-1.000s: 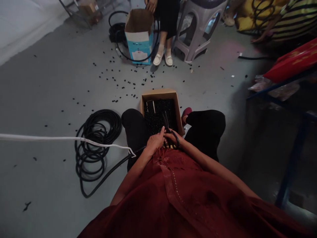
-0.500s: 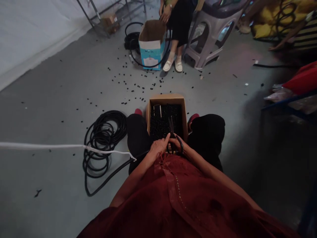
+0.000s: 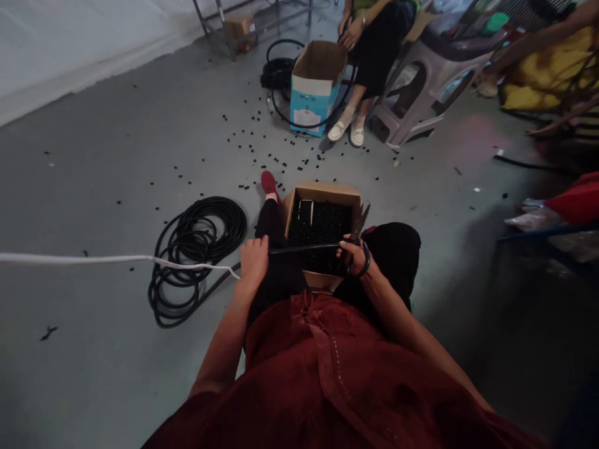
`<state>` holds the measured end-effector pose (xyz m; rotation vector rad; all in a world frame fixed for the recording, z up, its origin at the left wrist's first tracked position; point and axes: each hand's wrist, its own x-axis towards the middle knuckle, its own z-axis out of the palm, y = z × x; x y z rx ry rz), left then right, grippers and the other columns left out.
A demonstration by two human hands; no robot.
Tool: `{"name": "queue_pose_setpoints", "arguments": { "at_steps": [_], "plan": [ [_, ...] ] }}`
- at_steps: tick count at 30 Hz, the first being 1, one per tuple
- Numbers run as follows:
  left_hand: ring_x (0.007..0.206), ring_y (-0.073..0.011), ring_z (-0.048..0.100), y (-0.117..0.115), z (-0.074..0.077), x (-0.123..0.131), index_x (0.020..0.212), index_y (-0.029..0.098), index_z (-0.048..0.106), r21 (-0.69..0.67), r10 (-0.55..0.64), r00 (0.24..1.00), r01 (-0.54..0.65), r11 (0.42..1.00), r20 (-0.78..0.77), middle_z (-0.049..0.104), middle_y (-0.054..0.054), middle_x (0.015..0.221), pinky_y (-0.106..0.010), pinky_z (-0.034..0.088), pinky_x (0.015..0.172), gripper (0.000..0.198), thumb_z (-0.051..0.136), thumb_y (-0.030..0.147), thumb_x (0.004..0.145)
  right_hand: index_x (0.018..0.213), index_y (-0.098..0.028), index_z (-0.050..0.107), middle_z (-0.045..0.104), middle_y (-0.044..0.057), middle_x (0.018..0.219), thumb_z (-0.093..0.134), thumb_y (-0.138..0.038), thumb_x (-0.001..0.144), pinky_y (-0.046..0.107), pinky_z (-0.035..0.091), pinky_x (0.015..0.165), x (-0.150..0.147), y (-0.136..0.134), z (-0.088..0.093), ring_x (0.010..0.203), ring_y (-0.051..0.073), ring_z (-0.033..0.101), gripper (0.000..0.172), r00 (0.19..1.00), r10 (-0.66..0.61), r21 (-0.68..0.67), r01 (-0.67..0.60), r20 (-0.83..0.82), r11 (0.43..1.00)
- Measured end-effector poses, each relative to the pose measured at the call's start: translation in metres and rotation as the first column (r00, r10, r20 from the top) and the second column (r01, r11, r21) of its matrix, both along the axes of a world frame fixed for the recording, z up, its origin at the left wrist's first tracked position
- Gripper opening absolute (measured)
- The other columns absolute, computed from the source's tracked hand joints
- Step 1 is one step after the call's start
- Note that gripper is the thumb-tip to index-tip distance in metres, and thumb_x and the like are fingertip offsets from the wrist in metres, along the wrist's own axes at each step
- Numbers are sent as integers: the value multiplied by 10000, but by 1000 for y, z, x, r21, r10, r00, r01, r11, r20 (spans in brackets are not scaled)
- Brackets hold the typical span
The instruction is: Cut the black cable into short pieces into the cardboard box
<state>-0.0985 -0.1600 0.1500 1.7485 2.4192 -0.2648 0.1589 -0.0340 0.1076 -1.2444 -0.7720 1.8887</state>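
My left hand (image 3: 254, 259) grips a thin black rubber hose (image 3: 304, 248); my right hand (image 3: 354, 255) clutches black-handled scissors (image 3: 365, 265). I'd say I'm feeding it, and the next cut needs the hose between the blades.

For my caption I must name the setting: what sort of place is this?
Probably a small, informal workshop for manual piecework: a hose coil on the grey floor, small black bits scattered around, and a box full of them.

White cord (image 3: 93, 258) runs off left edge. Seated person (image 3: 374, 43) cut at top edge. Black bits (image 3: 327, 223) in box (image 3: 322, 189): too small to identify.
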Motion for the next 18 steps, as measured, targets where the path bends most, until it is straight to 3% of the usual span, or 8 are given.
{"name": "queue_pose_setpoints", "arguments": {
  "at_steps": [3, 6, 9, 11, 14, 16, 17, 18],
  "plan": [
    [1134, -298, 503, -5, 0, -40, 1358, 179, 463, 60, 210, 977, -207, 977, -48, 586, -157, 1195, -418, 418, 922, 460, 450, 178, 898, 934, -252, 453, 509, -88, 647, 748, -238, 591, 222, 497, 495, 13, 7, 15, 532, 87, 542, 453, 998, -62, 88, 62, -6, 994],
    [1196, -320, 472, -7, 3, -70, 1315, 182, 489, 129, 404, 914, -397, 909, -34, 558, -164, 1250, -458, 422, 946, 471, 565, 221, 852, 943, -251, 465, 527, -79, 661, 750, -237, 602, 229, 501, 507, 26, 8, 27, 538, 92, 548, 444, 997, -82, 172, 81, 2, 982],
    [1253, -326, 442, 3, 17, -87, 1322, 185, 482, 247, 573, 818, -567, 785, 57, 519, -165, 1330, -493, 408, 988, 487, 602, 244, 854, 942, -247, 485, 553, -69, 693, 756, -227, 605, 232, 500, 510, 33, 6, 36, 535, 89, 548, 433, 997, -82, 221, 78, 9, 972],
    [1297, -338, 408, 17, 35, -93, 1362, 159, 440, 377, 617, 768, -630, 680, 172, 481, -169, 1390, -530, 367, 1035, 493, 563, 304, 907, 937, -248, 494, 562, -67, 694, 755, -227, 611, 233, 494, 503, 31, 4, 38, 530, 92, 550, 418, 997, -72, 228, 66, 15, 971],
    [1425, -371, 209, 50, 67, -103, 1466, 75, 262, 644, 584, 731, -643, 414, 353, 281, -188, 1542, -602, 181, 1130, 662, 456, 461, 965, 935, -253, 499, 560, -69, 657, 757, -243, 628, 242, 484, 493, 22, -3, 37, 519, 105, 551, 401, 1000, -20, 227, 17, 11, 974],
    [1487, -342, -60, 75, 86, -109, 1498, 54, 196, 754, 466, 757, -609, 246, 459, 127, -171, 1606, -595, 5, 1176, 756, 315, 579, 967, 947, -255, 504, 553, -68, 621, 763, -269, 646, 248, 476, 486, 15, -9, 36, 510, 115, 546, 397, 999, 39, 218, -37, -7, 975],
    [1466, -276, -239, 86, 92, -111, 1517, 84, 175, 766, 356, 779, -606, 213, 517, 57, -119, 1631, -556, -70, 1192, 784, 223, 627, 953, 954, -255, 509, 554, -65, 614, 767, -281, 654, 250, 475, 485, 11, -11, 35, 512, 120, 546, 396, 998, 62, 210, -57, -20, 976],
    [1404, -194, -374, 97, 95, -112, 1535, 143, 157, 776, 219, 804, -593, 216, 553, 35, -33, 1640, -498, -120, 1204, 801, 158, 667, 930, 957, -255, 513, 558, -62, 615, 769, -291, 660, 252, 477, 486, 9, -13, 34, 518, 122, 547, 394, 996, 75, 201, -66, -37, 977]
  ]
}}
